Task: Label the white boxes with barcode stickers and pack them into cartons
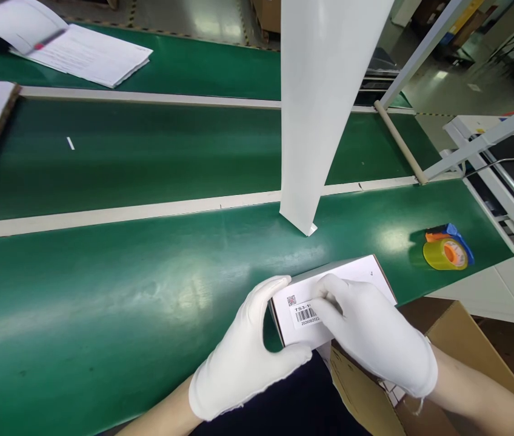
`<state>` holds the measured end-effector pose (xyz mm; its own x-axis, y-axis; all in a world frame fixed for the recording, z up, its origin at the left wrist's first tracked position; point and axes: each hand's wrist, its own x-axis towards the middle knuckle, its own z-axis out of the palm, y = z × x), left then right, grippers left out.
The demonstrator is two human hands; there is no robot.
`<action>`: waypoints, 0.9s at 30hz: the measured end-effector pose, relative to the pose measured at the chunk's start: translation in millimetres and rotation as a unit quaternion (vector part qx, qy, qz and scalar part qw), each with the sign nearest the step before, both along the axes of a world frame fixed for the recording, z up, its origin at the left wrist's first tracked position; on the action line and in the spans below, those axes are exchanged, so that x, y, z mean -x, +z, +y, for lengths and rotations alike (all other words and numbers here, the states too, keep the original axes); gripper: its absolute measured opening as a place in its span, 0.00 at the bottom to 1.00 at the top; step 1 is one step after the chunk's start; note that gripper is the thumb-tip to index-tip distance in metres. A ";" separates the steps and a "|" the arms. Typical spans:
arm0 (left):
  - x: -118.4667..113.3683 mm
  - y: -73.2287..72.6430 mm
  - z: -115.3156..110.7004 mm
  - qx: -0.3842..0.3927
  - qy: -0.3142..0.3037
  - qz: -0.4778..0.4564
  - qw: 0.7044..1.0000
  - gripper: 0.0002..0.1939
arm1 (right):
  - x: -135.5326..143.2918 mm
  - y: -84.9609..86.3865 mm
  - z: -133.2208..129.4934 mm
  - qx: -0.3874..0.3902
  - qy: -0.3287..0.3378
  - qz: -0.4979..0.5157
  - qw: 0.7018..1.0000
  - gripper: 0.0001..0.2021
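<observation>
Holding the left end of a white box point(302, 287), the left hand point(250, 351) makes a grip with its thumb low and its fingers up high. The right hand point(370, 327) bends its fingertips over the label point(305, 315) on top; I cannot tell if that grip pinches anything. Both wear white gloves. The box is at the near edge of the shiny green worktop point(148, 303). Just past it, a tall white panel point(325, 109) comes down and hides part of what is behind. To the right sits a yellow roll of tape point(443, 253) by a blue and orange tool point(452, 233). Down low on the right is an open brown carton point(466, 339), partly under the right arm. Across the worktop, past a pale strip point(148, 212), a green lane point(170, 160) has a tiny white scrap point(70, 143) on it. Farther back lie open papers point(88, 57), then the gray floor point(206, 21) with striped lines.
</observation>
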<state>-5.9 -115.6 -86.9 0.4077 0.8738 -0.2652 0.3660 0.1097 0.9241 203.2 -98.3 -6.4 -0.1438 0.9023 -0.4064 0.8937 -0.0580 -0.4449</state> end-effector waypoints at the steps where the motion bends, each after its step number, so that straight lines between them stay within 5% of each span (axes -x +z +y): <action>1: -0.1 0.0 -0.1 0.000 0.000 0.001 1.000 0.47 | 0.3 0.1 -0.1 0.001 0.000 -0.003 1.000 0.11; 10: -1.5 3.1 1.6 0.018 -0.001 0.013 1.000 0.46 | 6.1 -0.6 -2.3 -0.002 0.005 -0.057 0.998 0.11; 16: -3.1 1.9 1.1 0.007 -0.002 0.012 1.000 0.45 | 10.3 -4.3 -13.8 -0.089 0.004 -0.189 0.978 0.04; 18: -2.9 -2.4 -0.6 -0.013 0.000 0.007 1.000 0.42 | 11.2 -2.4 -21.3 -0.181 0.000 -0.232 0.956 0.13; 20: -1.3 -7.1 -2.2 -0.038 -0.003 -0.001 0.999 0.34 | 12.8 -2.2 -29.1 -0.241 0.063 -0.191 0.949 0.26; 23: 2.6 -12.3 -4.1 -0.062 -0.017 -0.018 0.998 0.26 | 13.3 -10.8 -39.2 -0.222 0.194 -0.081 0.952 0.35; 27: 3.9 -13.0 -3.2 -0.065 -0.006 -0.024 0.998 0.26 | 6.2 -28.8 -50.0 -0.236 0.133 -0.134 0.953 0.43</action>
<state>-9.8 -118.8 -99.9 0.4275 0.8945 -0.1308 0.3219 -0.0154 0.9467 197.0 -148.4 -35.2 -0.3407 0.9400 -0.0184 0.9341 0.3363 -0.1195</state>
